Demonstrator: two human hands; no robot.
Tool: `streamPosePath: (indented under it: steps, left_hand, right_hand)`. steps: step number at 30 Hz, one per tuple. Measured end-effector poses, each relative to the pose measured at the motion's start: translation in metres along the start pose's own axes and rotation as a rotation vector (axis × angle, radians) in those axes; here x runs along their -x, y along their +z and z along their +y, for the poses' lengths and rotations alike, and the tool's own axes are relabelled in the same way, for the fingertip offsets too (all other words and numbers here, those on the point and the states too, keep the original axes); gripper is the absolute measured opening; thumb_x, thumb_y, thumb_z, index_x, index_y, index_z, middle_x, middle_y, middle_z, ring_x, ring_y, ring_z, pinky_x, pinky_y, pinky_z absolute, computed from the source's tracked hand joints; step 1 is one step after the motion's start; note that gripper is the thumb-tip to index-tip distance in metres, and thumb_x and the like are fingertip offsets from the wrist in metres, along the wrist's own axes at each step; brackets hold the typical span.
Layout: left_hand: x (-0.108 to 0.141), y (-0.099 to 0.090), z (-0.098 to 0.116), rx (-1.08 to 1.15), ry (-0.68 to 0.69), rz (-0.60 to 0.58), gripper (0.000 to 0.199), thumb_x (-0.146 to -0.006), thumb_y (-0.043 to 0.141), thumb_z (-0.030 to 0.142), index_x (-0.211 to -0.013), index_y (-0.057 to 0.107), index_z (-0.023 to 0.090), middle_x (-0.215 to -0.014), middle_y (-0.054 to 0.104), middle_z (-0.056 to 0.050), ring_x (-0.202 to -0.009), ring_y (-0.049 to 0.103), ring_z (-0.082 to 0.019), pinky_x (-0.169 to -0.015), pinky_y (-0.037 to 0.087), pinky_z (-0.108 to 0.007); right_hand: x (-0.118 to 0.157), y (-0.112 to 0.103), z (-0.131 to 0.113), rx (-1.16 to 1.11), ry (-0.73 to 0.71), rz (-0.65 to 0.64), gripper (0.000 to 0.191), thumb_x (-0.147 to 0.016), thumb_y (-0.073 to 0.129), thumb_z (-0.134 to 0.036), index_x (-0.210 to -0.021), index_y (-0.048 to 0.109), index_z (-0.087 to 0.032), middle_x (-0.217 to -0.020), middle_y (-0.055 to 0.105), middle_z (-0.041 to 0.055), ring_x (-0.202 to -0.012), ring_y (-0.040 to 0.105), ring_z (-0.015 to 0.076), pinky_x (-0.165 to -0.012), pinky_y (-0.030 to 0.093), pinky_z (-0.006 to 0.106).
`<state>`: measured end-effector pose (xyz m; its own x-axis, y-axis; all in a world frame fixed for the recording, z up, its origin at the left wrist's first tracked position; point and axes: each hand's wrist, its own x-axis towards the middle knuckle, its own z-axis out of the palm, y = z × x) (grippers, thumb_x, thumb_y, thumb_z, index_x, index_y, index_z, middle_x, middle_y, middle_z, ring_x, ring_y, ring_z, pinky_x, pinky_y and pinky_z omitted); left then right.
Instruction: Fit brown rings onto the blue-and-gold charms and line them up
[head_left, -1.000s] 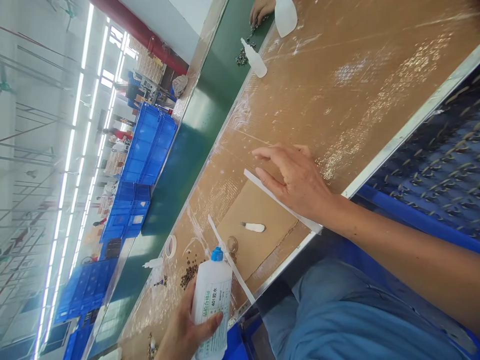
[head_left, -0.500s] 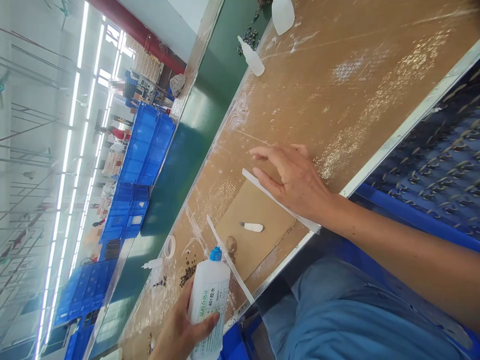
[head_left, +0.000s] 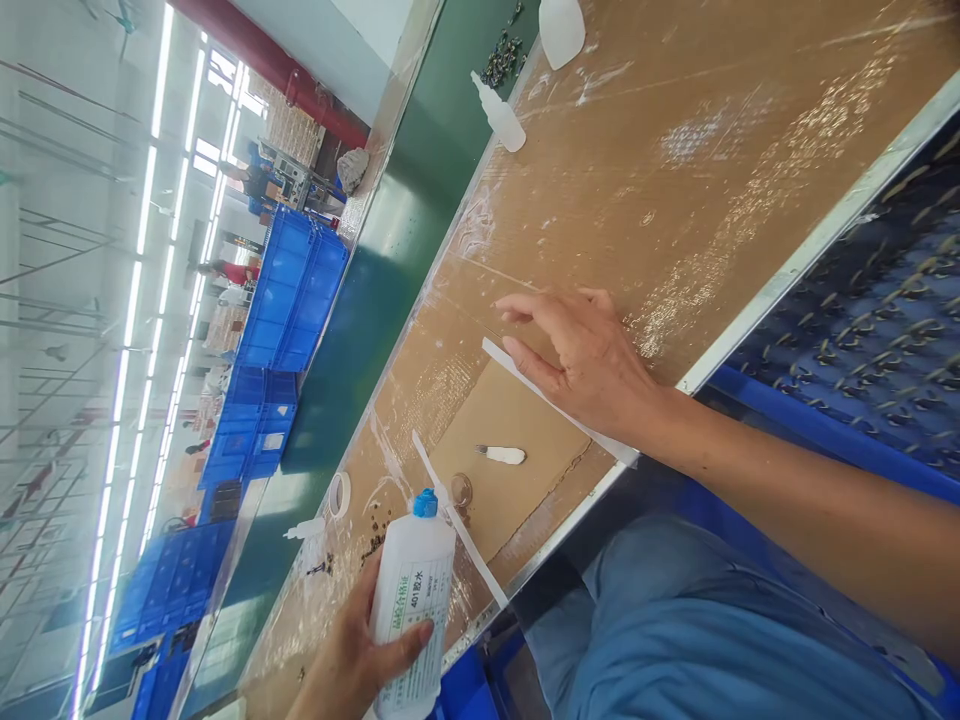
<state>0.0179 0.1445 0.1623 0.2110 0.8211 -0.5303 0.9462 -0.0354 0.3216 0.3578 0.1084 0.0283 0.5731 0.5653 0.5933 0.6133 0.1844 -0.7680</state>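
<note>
My left hand (head_left: 375, 640) is wrapped round a white glue bottle (head_left: 415, 610) with a blue cap and a printed label, held above the near part of the bench. Fingers apart and bent, my right hand (head_left: 581, 355) rests on or just over the bench, beside a white tape strip (head_left: 517, 362); contact is unclear. A cardboard sheet (head_left: 517, 430) lies between that strip and a second white strip (head_left: 480, 565). On the sheet are a small white-handled tool (head_left: 504, 455) with a metal tip and a round clear spot (head_left: 460, 490).
A tape roll (head_left: 340, 495), small dark beads (head_left: 375, 545) and a nozzle bottle (head_left: 306, 528) lie left of the sheet. Another nozzle bottle (head_left: 501, 118) lies beside the green belt (head_left: 397, 240). A blue crate (head_left: 862, 300) with hooked parts borders the bench at right.
The glue bottle in my left hand has shifted slightly left and up. My right hand stays almost where it was, and the things on the bench have not moved.
</note>
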Motion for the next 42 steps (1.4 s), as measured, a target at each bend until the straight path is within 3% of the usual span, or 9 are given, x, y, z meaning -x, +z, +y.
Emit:
streamPosePath:
  steps: [6,10,15,20,27,31,35,38,42]
  left_hand:
    - [-0.001,0.003,0.009,0.022,0.003,0.038,0.078,-0.067,0.078,0.049,-0.133,0.05,0.021,-0.108,0.073,-0.011,-0.1,0.068,-0.035,-0.08,0.058,-0.042]
    - [-0.005,-0.001,0.009,-0.003,0.022,0.022,0.079,-0.063,0.082,0.043,-0.132,0.052,0.019,-0.115,0.072,-0.013,-0.106,0.067,-0.037,-0.085,0.057,-0.043]
    - [-0.001,0.004,0.01,0.074,-0.016,0.011,0.078,-0.065,0.08,0.048,-0.133,0.051,0.022,-0.104,0.076,-0.01,-0.101,0.069,-0.037,-0.078,0.059,-0.043]
    - [-0.002,0.008,0.008,0.071,0.02,0.075,0.075,-0.065,0.079,0.049,-0.13,0.051,0.023,-0.101,0.075,-0.01,-0.101,0.068,-0.037,-0.075,0.058,-0.042]
    - [-0.007,0.002,0.007,0.048,-0.001,-0.019,0.073,-0.067,0.078,0.05,-0.128,0.049,0.022,-0.099,0.075,-0.009,-0.096,0.07,-0.035,-0.073,0.06,-0.042]
    - [-0.003,0.008,0.007,0.083,-0.009,0.047,0.076,-0.063,0.079,0.054,-0.127,0.051,0.022,-0.096,0.076,-0.009,-0.086,0.072,-0.033,-0.066,0.06,-0.04]
    - [0.002,0.013,0.012,0.128,-0.024,0.109,0.08,-0.06,0.08,0.057,-0.126,0.053,0.022,-0.101,0.076,-0.011,-0.088,0.072,-0.034,-0.063,0.059,-0.037]
    - [0.007,0.011,0.02,0.163,-0.033,0.144,0.08,-0.059,0.081,0.057,-0.126,0.053,0.022,-0.098,0.077,-0.011,-0.083,0.073,-0.033,-0.06,0.059,-0.036]
    - [0.01,0.003,0.031,0.231,-0.049,0.293,0.071,-0.056,0.084,0.054,-0.111,0.057,0.02,-0.085,0.078,-0.008,-0.074,0.074,-0.031,-0.057,0.059,-0.034]
  right_hand:
    - [0.0,0.0,0.0,0.003,-0.005,0.008,0.022,-0.097,0.05,-0.023,-0.118,0.054,-0.019,-0.108,0.069,0.0044,-0.102,0.064,0.0197,-0.09,0.034,0.037]
    - [0.0,-0.001,-0.001,0.004,-0.009,0.004,0.022,-0.097,0.048,-0.025,-0.118,0.054,-0.019,-0.107,0.069,0.0043,-0.102,0.063,0.0199,-0.089,0.034,0.036]
    - [0.0,-0.001,0.0,0.004,-0.013,0.008,0.022,-0.097,0.047,-0.025,-0.118,0.054,-0.019,-0.107,0.069,0.0049,-0.102,0.063,0.0203,-0.089,0.034,0.037]
    - [0.0,0.0,0.001,-0.001,-0.021,0.009,0.022,-0.097,0.048,-0.024,-0.119,0.053,-0.019,-0.107,0.069,0.0044,-0.101,0.064,0.0202,-0.089,0.034,0.037]
    - [-0.001,-0.001,-0.001,-0.002,-0.006,-0.011,0.022,-0.098,0.045,-0.025,-0.118,0.053,-0.02,-0.108,0.069,0.0052,-0.102,0.063,0.0207,-0.089,0.034,0.037]
    - [-0.001,-0.001,-0.001,0.003,-0.001,-0.024,0.023,-0.098,0.044,-0.026,-0.118,0.053,-0.02,-0.108,0.069,0.0063,-0.101,0.063,0.0215,-0.088,0.034,0.037]
    - [0.0,-0.001,0.0,-0.005,-0.014,-0.008,0.023,-0.098,0.044,-0.026,-0.118,0.054,-0.019,-0.107,0.069,0.0058,-0.101,0.063,0.0206,-0.088,0.034,0.037]
    - [0.0,-0.001,0.0,-0.007,-0.013,-0.007,0.023,-0.098,0.045,-0.025,-0.118,0.053,-0.019,-0.107,0.069,0.0051,-0.102,0.063,0.02,-0.089,0.034,0.037]
    - [0.001,-0.002,0.0,-0.013,-0.013,-0.015,0.023,-0.098,0.046,-0.024,-0.12,0.052,-0.02,-0.108,0.069,0.0049,-0.102,0.064,0.0198,-0.09,0.035,0.037]
